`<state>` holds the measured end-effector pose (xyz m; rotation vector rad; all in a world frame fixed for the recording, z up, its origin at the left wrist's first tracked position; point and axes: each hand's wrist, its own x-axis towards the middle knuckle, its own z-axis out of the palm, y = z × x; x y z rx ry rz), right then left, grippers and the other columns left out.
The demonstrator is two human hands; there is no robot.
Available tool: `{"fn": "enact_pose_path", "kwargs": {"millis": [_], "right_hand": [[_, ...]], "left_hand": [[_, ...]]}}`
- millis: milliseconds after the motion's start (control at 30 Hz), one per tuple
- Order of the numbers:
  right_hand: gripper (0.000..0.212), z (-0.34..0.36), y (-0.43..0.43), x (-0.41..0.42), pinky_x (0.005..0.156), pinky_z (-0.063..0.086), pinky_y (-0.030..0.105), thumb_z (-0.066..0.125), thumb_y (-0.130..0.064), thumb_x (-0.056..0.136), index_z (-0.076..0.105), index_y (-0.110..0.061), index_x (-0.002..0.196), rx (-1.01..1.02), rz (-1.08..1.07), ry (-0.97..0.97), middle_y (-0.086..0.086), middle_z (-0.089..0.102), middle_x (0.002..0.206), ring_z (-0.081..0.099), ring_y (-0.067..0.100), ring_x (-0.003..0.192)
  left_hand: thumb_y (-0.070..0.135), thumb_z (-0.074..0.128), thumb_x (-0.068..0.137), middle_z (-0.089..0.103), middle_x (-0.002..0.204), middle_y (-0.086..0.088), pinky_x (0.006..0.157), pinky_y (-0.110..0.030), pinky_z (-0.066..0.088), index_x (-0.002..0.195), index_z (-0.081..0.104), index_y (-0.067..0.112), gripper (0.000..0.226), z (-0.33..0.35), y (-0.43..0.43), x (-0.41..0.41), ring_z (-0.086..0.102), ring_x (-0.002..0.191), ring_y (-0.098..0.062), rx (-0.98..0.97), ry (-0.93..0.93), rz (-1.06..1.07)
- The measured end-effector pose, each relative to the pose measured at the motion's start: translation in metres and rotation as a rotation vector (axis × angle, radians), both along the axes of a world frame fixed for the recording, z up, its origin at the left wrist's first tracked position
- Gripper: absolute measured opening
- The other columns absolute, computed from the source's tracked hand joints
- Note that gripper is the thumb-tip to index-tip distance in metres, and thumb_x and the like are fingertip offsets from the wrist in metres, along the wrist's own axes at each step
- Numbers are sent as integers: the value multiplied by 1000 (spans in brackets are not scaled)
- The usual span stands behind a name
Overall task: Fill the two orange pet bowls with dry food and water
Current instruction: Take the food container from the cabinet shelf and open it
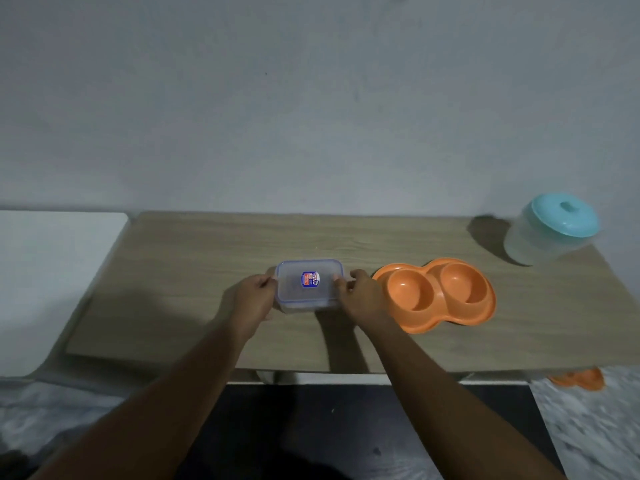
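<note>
1. Hands first: our left hand (254,294) and right hand (360,292) press on the short ends of the box (309,285), fingers at the side clips, lid on.
2. Clips could spring open suddenly — the box might jerk and scatter dry food over the table (173,271).
3. Bowls (437,293) sit just right of the box, both empty; a stray elbow could knock them.
4. Jug (550,230) stands far right, near the edge — a careless reach might tip it.

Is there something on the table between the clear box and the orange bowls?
Only the right hand, which grips the side of the clear box facing the orange bowls. Otherwise the wooden table between them looks bare.
</note>
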<state>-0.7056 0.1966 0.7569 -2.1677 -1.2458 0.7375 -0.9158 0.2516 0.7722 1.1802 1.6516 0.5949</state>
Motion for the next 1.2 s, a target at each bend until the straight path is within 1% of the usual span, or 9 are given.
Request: {"fn": "enact_pose_path", "kwargs": {"millis": [100,233,367,500,567,667,900,1067,1200], "right_hand": [[57,2,14,11,91,51,38,64,-50,87,63,-2,118,-67,16,79,14,71,108,66,29,103],[41,7,27,18,46,47,32,74,-37,83,67,4,79,-166,13,319,12,54,54,51,20,41],[38,11,30,18,33,32,18,74,-31,85,65,6,78,-206,6,385,10,45,47,38,15,28],[32,4,33,21,58,52,40,80,-32,75,61,-6,70,-64,-43,221,9,59,63,59,23,60],[43,7,27,18,77,51,37,76,-38,77,65,-7,104,-66,-9,72,14,66,96,65,30,91],[64,10,10,9,104,42,44,61,-37,88,37,-25,146,-40,140,-213,17,37,147,43,38,129],[61,10,0,-1,105,38,53,51,-23,87,37,-43,142,-55,510,-415,3,15,161,22,34,142],[46,17,20,8,107,37,56,48,-37,91,48,-34,137,-51,477,-365,6,32,155,29,34,141],[53,13,61,18,96,48,41,51,-46,85,63,-12,124,12,436,-173,12,65,124,59,34,116]], "left_hand": [[31,69,88,76,90,-3,61,-35,61,102,75,19,20,2,10,0,76,74,-15,-104,-20,-32],[19,72,91,70,80,-4,71,-38,58,92,69,16,5,8,23,-1,70,69,-13,-294,-109,-50],[4,69,90,62,80,-7,59,-37,55,96,67,10,9,11,35,5,59,74,-15,-394,-109,0],[21,82,81,67,88,-2,64,-34,56,100,71,16,22,1,34,3,64,77,-15,-256,-111,26],[44,78,69,74,101,1,82,-41,60,109,72,25,45,-9,33,0,72,93,-23,22,184,-112],[43,66,80,62,134,-5,105,-42,49,132,64,29,54,-11,14,10,60,122,-29,472,561,-407],[33,56,98,37,160,-1,120,-43,29,142,53,39,45,-18,-20,22,26,151,-28,566,660,-645],[6,76,82,65,115,-7,102,-9,37,104,73,11,22,-18,-46,33,60,110,-20,692,211,-11],[27,80,84,70,99,-9,80,-41,59,102,66,10,29,-24,-56,50,67,89,-27,36,-258,486]]}}
